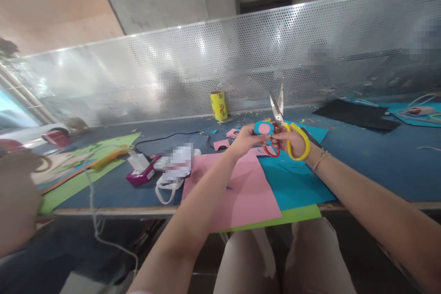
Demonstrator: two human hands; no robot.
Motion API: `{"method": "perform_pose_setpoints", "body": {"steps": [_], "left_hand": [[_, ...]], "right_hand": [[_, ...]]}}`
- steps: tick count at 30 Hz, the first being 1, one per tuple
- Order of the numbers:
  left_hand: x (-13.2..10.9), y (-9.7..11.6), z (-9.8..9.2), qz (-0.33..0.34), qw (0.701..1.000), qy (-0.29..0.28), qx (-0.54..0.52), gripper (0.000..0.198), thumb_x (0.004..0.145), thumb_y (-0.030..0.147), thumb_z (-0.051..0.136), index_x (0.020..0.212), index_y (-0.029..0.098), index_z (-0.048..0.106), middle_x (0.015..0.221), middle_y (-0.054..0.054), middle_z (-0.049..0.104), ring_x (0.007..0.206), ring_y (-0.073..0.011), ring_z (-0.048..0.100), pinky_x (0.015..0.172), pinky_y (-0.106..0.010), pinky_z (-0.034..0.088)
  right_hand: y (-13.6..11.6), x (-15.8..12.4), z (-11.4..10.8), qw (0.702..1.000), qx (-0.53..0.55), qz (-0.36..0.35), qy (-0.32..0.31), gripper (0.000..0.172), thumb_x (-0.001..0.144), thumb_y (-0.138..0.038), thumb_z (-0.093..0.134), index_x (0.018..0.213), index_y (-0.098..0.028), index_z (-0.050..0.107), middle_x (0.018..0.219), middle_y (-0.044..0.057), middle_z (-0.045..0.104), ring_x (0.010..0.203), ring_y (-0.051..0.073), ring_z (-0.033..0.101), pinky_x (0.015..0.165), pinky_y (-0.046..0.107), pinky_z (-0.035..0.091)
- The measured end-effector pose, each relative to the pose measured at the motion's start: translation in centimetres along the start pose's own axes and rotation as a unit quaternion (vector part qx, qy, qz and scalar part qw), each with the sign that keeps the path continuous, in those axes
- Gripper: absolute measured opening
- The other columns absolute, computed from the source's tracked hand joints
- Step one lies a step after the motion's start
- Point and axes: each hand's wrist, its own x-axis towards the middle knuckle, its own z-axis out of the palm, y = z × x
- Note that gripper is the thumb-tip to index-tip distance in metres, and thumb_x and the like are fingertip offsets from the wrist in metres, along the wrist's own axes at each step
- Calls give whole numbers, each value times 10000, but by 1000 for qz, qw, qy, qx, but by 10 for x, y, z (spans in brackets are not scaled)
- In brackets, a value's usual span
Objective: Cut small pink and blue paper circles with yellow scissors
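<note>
Head view: above the worktop [372, 161], inward of its near edge, the left hand [245, 138] pinches a blue-and-pink paper disc [265, 128]; the right hand [293, 141] grasps scissors [279, 118], blades parted. Trimming seems in hand; continuing likely calls for turning the disc.

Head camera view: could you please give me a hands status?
Left hand: pinching round blue-and-pink paper piece. Right hand: holding yellow-handled metal scissors, blades open. Close by: flat pink paper sheet.
</note>
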Motion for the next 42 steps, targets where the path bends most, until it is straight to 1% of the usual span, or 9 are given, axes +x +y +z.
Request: {"method": "perform_pose_setpoints", "body": {"steps": [5,8,12,15,19,24,30,36,42], "left_hand": [[0,2,0,-7,1000,0,-5,378,536,355,864,737,119,648,665,-4,637,600,-85,568,681,-288,499],[0,1,0,-8,1000,-4,-1,349,561,337,852,745,117,655,653,3,623,604,-85,568,695,-298,499],[1,-1,-1,-14,1000,4,-2,333,576,333,846,735,117,648,653,0,627,608,-88,578,701,-298,503],[2,-1,-2,-23,1000,8,-18,340,575,324,847,740,117,633,648,6,626,597,-83,580,693,-290,504],[3,0,-1,-18,998,16,-51,353,576,308,847,769,125,615,666,16,632,593,-74,582,700,-285,511],[2,1,-1,-20,997,21,-76,378,548,298,861,777,124,615,673,10,639,597,-81,583,701,-293,508],[1,3,-1,-22,995,21,-95,371,538,285,862,764,119,619,667,6,640,573,-76,575,667,-274,494],[0,4,0,-33,995,24,-94,304,588,254,830,754,116,615,645,4,631,561,-77,572,679,-281,494],[-1,4,3,-41,996,27,-81,280,611,258,816,750,119,617,656,-2,642,578,-77,577,693,-279,495]], "right_hand": [[0,1,-1,1000,-19,-6,3,331,582,-212,770,862,-227,593,629,-39,560,536,125,512,481,273,400],[2,3,-4,999,-27,-14,8,314,592,-223,760,855,-224,590,619,-38,555,532,124,499,485,279,410],[2,4,-4,999,-46,-24,-7,287,612,-235,760,837,-226,582,620,-39,542,538,121,487,494,282,410],[1,3,-4,999,-48,-19,-10,309,604,-246,782,829,-226,571,634,-40,544,552,120,493,499,277,409],[-1,1,-3,998,-60,-17,-20,283,636,-277,783,771,-220,541,624,-35,527,563,122,498,503,278,413],[0,1,-3,998,-61,-16,-10,304,633,-300,798,791,-221,551,606,-42,518,530,115,484,490,281,414],[3,4,-6,998,-63,-19,8,342,632,-320,800,879,-227,582,619,-43,545,532,127,502,492,284,429],[11,9,-15,995,-93,-33,-2,267,653,-355,797,746,-210,593,631,-27,568,556,125,512,529,282,436],[19,11,-26,995,-94,-33,-8,245,687,-344,793,844,-215,657,725,-4,628,640,146,566,558,284,458]]}}
